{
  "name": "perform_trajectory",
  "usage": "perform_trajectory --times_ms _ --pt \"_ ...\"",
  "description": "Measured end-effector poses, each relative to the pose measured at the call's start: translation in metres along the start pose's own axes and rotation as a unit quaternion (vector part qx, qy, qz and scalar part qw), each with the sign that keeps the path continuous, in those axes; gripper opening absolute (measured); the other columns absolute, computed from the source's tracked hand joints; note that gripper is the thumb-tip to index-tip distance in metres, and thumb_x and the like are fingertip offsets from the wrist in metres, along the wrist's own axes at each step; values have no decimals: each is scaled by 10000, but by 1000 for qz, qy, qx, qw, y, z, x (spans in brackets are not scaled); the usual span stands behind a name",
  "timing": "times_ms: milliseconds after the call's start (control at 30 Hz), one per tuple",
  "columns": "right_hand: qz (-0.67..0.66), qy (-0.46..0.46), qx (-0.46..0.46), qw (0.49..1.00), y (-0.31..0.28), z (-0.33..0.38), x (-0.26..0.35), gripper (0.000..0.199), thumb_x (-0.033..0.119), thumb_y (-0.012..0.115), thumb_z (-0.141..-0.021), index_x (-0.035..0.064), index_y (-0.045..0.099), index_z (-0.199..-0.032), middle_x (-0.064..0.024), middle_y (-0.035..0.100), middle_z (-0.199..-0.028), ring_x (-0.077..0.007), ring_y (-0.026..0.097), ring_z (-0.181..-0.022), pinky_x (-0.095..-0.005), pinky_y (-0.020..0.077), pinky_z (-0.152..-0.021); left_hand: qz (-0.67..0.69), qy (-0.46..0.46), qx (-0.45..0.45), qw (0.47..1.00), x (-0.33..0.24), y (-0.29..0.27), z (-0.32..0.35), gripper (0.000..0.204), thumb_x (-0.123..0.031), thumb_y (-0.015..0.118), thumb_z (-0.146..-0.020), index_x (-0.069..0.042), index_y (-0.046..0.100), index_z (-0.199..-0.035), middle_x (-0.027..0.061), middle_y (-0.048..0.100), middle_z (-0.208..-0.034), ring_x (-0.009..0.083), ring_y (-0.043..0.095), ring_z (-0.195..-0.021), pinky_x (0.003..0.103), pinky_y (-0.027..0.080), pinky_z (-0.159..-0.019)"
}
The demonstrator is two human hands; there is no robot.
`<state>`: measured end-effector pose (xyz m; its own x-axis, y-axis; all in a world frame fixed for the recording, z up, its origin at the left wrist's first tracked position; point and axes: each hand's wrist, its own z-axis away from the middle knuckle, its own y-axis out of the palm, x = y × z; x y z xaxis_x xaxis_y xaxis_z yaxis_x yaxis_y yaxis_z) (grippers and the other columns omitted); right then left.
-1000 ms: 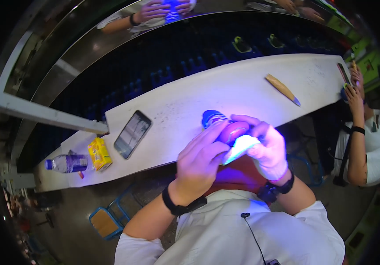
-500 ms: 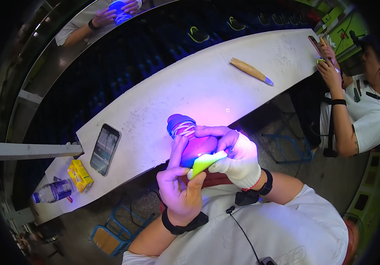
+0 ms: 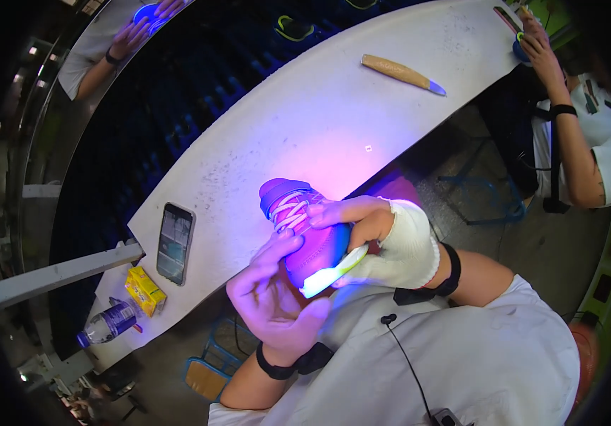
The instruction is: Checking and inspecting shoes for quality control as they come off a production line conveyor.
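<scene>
Flanking the white curved bench point(image 3: 305, 121): black phone point(image 3: 175, 243), wooden-handled knife point(image 3: 403, 74). Both hands' fingers point(image 3: 334, 210) grip purple-lit shoe point(image 3: 305, 234), now shifted nearer the bench's front edge.

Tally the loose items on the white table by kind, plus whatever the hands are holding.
Shoe, held by left hand and gloved right hand: 1
Phone: 1
Yellow box: 1
Plastic bottle: 1
Wooden-handled knife: 1
Total: 5
</scene>
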<state>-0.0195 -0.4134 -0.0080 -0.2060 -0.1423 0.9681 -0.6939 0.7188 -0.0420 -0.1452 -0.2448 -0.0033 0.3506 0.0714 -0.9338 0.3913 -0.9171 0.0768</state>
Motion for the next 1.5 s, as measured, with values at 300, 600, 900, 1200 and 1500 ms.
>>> perform_trajectory --times_ms 300,600,900,1200,1500 --pt "234 -183 36 954 8 -27 -45 397 316 934 -729 95 708 -969 -155 668 -1282 -343 696 -1000 -437 608 -785 -85 -55 -36 994 -16 -24 -19 313 -320 488 -1129 -21 575 -1150 273 716 -1244 424 558 -1349 582 364 -1198" --pt "281 -224 87 929 11 -36 -59 377 322 912 -662 104 703 -887 -151 676 -1219 -365 654 -981 -474 576 -796 -248 -29 128 960 -16 -70 -33 496 -211 968 -798 -3 645 -1113 278 757 -1212 492 660 -1291 649 423 -1194" --pt "199 -263 21 944 43 -50 -94 505 375 902 -631 34 622 -876 -201 664 -1248 -430 643 -1084 -556 564 -938 -151 -166 60 973 -17 -92 -25 653 -150 972 -744 5 611 -1265 290 728 -1291 441 598 -1391 572 381 -1238" --pt "268 -295 29 917 68 -32 -108 199 173 759 -775 105 591 -858 -128 690 -1252 -331 648 -1043 -536 568 -1026 -365 -331 116 863 -5 -93 -23 896 -292 943 -744 -96 524 -1511 173 785 -1142 316 795 -1027 403 620 -884" --pt "159 -184 -57 968 47 -20 -92 450 236 890 -769 112 578 -1069 -183 629 -1369 -393 629 -1208 -525 543 -1039 -184 -265 213 922 -59 -91 -66 868 -111 955 -712 59 583 -1477 228 734 -1330 303 716 -1249 420 526 -1110"
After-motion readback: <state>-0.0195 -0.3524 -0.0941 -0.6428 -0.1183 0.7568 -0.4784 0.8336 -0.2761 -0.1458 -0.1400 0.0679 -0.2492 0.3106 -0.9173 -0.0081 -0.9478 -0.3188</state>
